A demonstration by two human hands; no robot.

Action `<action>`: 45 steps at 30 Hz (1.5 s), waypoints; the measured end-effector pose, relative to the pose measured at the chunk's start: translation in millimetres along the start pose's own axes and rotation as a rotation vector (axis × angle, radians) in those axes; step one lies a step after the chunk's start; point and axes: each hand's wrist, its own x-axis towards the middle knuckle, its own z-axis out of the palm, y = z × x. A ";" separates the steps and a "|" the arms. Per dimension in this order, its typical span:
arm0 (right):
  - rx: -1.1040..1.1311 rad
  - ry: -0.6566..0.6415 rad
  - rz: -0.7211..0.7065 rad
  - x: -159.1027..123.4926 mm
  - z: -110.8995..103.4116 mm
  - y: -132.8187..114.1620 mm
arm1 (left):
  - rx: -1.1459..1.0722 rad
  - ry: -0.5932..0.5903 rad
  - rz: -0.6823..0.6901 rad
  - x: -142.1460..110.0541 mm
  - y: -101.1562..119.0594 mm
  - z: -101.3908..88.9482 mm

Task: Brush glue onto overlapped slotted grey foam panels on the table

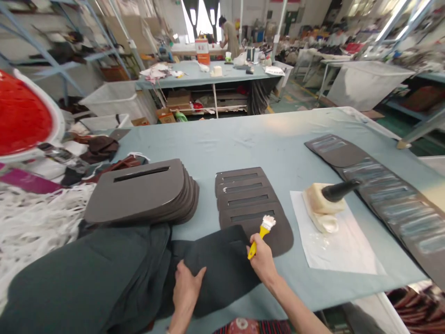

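My right hand (261, 260) is closed around the yellow handle of a paintbrush (261, 238), its whitish bristles pointing up and away from me. That hand also rests at the right edge of a dark fabric piece (222, 269). On the fabric's left part lies my left hand (187, 284), thumb and fingers apart. Just beyond, several grey slotted panels (255, 204) overlap in a row. To their left is a thick stack of similar grey panels (139, 190). A larger pile of dark fabric (86, 273) lies at the left.
At the right, a cream container with a black nozzle (327, 204) sits on a white sheet (361, 260). Beyond it, more overlapped panels (399, 199) have whitish smears round their slots. White netting (34, 232) lies far left. A person (229, 37) stands at a distant table.
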 end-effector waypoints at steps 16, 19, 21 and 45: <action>-0.637 0.220 0.143 11.4 -69.2 120.4 | -0.415 -0.017 0.536 -13.4 74.1 46.5; -0.646 0.194 0.133 14.7 -72.3 121.8 | -0.400 -0.027 0.543 -18.4 76.4 47.0; -0.681 0.178 0.123 16.3 -74.6 118.7 | -0.369 -0.036 0.543 -21.5 77.1 46.1; 0.590 -0.292 -0.327 175.2 131.2 -367.0 | -0.070 0.689 0.537 143.1 -9.0 -214.9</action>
